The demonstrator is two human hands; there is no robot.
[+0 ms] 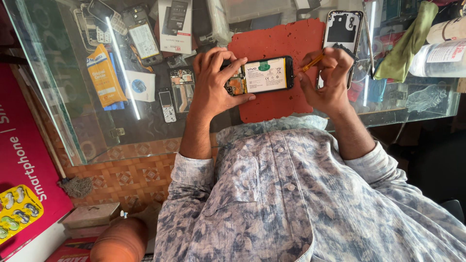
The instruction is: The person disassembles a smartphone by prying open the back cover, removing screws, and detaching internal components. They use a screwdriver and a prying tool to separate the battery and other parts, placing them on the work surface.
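Red mat (pixel 286 39) under opened phone (pixel 259 75), left hand (pixel 213 80) gripping it, right hand (pixel 327 80) pinching yellow tool (pixel 312 62).

You face a glass counter (pixel 73 131) spanning the upper frame, strip-light reflections (pixel 124 68) streaking it. Brown patterned floor tiles (pixel 131 177) sit at lower left, beside a pink display board (pixel 22 160) on the left edge.

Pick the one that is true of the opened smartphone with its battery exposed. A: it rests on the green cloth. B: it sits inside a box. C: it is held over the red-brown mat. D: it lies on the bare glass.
C: the left hand grips the opened smartphone above the red-brown mat, while the right hand brings a thin yellow-handled tool to its end.
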